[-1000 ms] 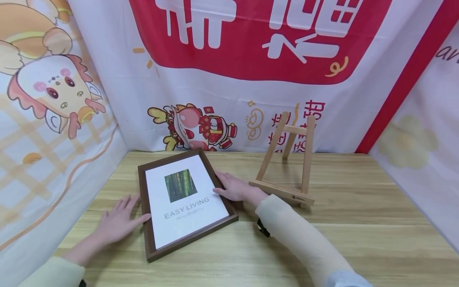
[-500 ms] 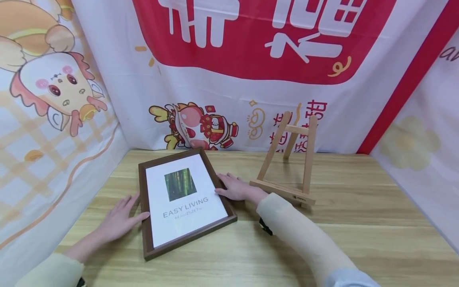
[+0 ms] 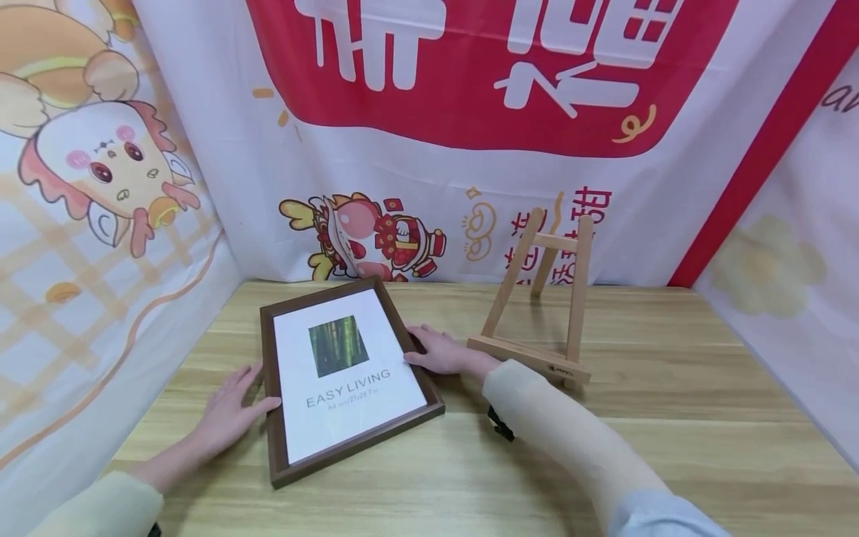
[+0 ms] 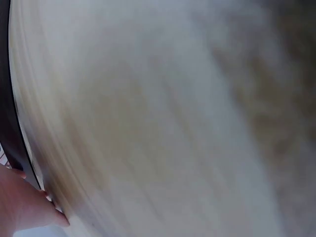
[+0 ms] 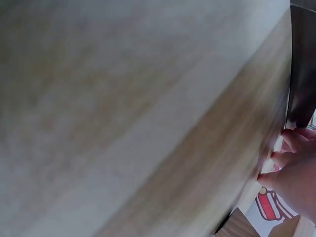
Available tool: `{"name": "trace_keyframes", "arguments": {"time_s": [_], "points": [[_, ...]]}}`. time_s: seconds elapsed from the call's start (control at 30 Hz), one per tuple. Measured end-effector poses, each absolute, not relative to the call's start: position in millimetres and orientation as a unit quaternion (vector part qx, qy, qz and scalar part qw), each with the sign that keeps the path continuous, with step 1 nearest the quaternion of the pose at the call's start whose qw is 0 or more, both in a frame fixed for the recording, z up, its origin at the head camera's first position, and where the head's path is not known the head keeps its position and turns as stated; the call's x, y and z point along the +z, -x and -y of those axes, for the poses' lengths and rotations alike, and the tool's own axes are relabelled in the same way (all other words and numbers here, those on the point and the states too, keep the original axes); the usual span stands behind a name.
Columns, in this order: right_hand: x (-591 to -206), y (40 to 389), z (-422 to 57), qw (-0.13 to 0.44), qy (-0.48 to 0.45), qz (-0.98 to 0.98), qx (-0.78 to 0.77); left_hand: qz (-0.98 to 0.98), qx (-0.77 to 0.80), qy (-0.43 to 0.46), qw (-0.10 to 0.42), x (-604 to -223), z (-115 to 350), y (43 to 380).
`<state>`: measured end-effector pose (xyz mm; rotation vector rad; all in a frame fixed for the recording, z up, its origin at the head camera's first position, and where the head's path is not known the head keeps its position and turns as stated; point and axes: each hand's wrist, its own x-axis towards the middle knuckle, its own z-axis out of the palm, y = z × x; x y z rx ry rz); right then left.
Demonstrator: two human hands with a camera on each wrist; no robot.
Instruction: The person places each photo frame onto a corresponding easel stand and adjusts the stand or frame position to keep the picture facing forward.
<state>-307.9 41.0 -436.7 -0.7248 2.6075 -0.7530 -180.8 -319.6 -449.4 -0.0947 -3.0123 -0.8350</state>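
Touching picture frame (image 3: 352, 379) | left hand (image 3: 230, 410), right hand (image 3: 439, 353), opposite sides | each grip apart, unclenched

1. Clock face read from the head view; 12 is pointing to the table's far edge.
2. Picture frame (image 3: 359, 443) is lying on the table (image 3: 429, 485), its top end pointing between 11 and 12.
3. Sheet (image 3: 322, 440) is sitting inside the frame.
4. Left hand (image 3: 230, 409) is touching the frame's side at about 9 o'clock.
5. Right hand (image 3: 439, 353) is touching the opposite side, toward 3.
6. Easel (image 3: 529, 360) is standing on the table at 2 o'clock from the right hand, near it.
7. Back cloth (image 3: 429, 138) is hanging behind everything, at 12.
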Motion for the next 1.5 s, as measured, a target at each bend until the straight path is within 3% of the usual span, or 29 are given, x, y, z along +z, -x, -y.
{"name": "trace_keyframes", "arguments": {"time_s": [0.4,0.8,1.23,1.5], "points": [[-434,303,-38,0.181,0.239,-0.888,-0.349,0.937,-0.349,0.026,-0.006,-447,317,180],[-425,292,-40,0.135,0.244,-0.846,-0.455,0.874,-0.485,0.004,-0.002,-432,308,180],[-395,285,-43,0.084,0.243,-0.791,-0.555,0.794,-0.601,0.060,0.073,-401,301,184],[-365,275,-56,0.026,0.275,-0.767,-0.579,0.809,-0.569,0.094,0.112,-374,295,191]]}}
